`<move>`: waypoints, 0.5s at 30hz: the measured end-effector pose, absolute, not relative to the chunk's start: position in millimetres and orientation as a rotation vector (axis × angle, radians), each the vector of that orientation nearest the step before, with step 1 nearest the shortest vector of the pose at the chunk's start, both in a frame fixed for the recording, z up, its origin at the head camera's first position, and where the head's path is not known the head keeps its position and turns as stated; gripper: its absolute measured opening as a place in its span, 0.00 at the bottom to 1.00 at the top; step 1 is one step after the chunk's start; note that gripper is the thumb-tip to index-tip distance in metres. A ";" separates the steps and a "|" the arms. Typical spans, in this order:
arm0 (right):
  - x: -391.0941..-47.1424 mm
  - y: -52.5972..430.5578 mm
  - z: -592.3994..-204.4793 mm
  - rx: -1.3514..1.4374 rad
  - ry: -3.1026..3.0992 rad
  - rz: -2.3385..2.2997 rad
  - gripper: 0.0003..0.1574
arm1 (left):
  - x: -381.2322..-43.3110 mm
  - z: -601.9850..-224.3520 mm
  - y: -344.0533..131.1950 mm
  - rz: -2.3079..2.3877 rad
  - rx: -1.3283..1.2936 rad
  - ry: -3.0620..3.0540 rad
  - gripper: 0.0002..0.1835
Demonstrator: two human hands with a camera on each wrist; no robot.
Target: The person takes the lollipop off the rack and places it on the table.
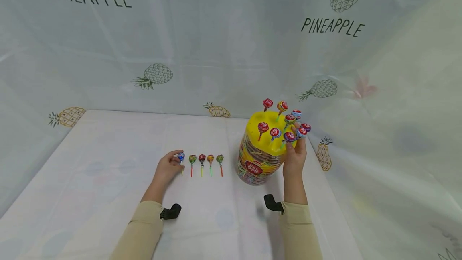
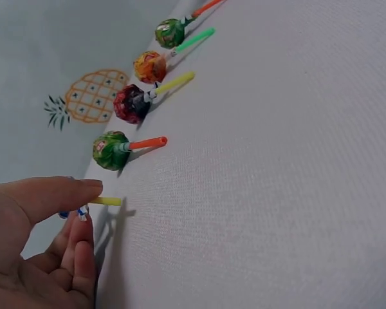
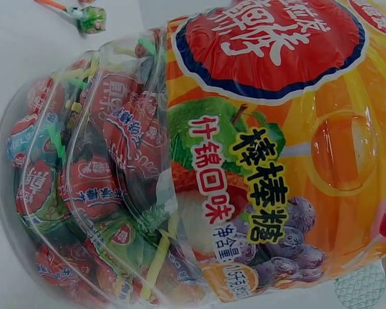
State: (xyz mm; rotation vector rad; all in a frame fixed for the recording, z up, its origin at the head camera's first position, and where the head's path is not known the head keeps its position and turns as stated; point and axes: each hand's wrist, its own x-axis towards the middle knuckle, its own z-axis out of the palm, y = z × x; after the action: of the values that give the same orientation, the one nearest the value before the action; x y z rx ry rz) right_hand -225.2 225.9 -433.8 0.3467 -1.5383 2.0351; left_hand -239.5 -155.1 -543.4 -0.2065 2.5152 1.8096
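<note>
My left hand (image 1: pixel 169 167) pinches a blue-wrapped lollipop (image 1: pixel 181 156) by thumb and fingers, at the left end of a lollipop row on the table. Its yellow stick (image 2: pixel 106 201) pokes out past the thumb in the left wrist view. A big clear jar (image 3: pixel 83 187) full of lollipops stands to the right, capped by a yellow lid (image 1: pixel 254 120). Several lollipops stand upright in that lid. At the lid's right side, my right hand (image 1: pixel 296 156) reaches among them, fingers beside a blue-and-red lollipop (image 1: pixel 301 132); I cannot tell whether it grips this lollipop or the lid.
Right of my left hand lie a green lollipop (image 1: pixel 192 158), a dark red one (image 1: pixel 201 158), an orange one (image 1: pixel 210 158) and another green one (image 1: pixel 219 158), sticks toward me. A pineapple-print curtain (image 1: pixel 231 43) hangs behind the white-covered table (image 1: pixel 108 171).
</note>
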 end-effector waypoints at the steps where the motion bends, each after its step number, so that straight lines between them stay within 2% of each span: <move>1: -225.1 226.1 -433.5 0.347 -1.539 2.036 0.33 | -239.7 -542.9 -154.3 1.791 -0.206 2.524 0.32; 7: -224.0 225.9 -432.4 0.344 -1.542 2.044 0.30 | -243.4 -541.5 -151.9 1.612 -0.194 2.599 0.31; 15: -223.6 226.6 -431.9 0.323 -1.553 2.052 0.32 | -247.5 -541.1 -151.4 1.450 -0.178 2.652 0.32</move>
State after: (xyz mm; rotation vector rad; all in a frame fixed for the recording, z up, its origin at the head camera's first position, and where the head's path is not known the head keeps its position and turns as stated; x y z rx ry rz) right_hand -223.6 226.6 -431.9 0.3228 -1.5529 2.0518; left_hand -247.5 -151.4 -541.1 -0.1775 2.6523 1.4497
